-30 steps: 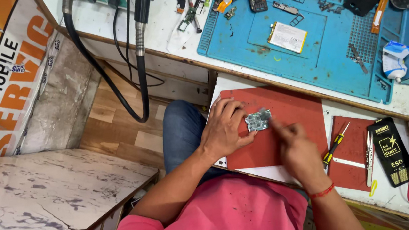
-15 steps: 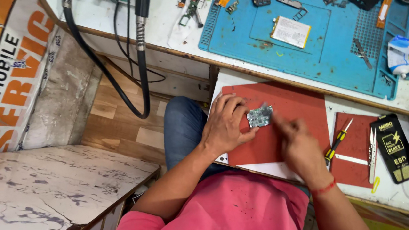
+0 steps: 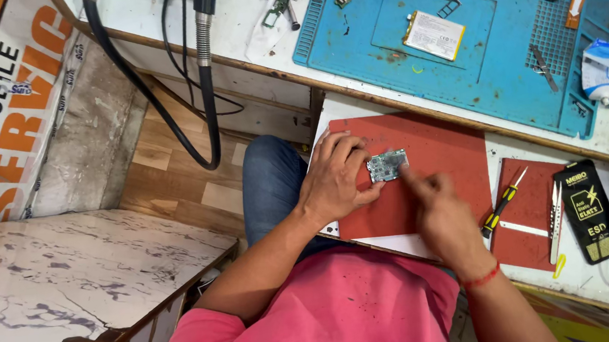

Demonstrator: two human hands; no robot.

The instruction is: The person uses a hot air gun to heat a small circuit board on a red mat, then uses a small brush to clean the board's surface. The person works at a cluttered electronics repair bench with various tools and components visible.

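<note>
At the middle of the frame, a small green circuit board [image 3: 387, 165] lies flat on a red mat [image 3: 441, 153], which sits on the white tabletop [image 3: 505, 149]. It looks light, thin and stiff, and probably fragile across its populated face, so the bare edges seem the safest place to take hold. The left hand [image 3: 334, 179] pins it from the left side, its fingers [image 3: 356, 161] narrowly curled against the board's edge, thumb below. The right hand [image 3: 442, 214] comes in from the lower right, blurred, with a fingertip touching or just beside the board's right edge; whether it holds a fine tool I cannot tell. Right of the mat, a yellow-handled screwdriver [image 3: 502, 202] and metal tweezers [image 3: 554, 220] rest on a smaller red mat [image 3: 524, 244], with a black packet [image 3: 591, 210] beside them. Across the upper frame lies a blue work mat [image 3: 484, 55] strewn with phone parts, and a black hose [image 3: 146, 96] hangs at the upper left
</note>
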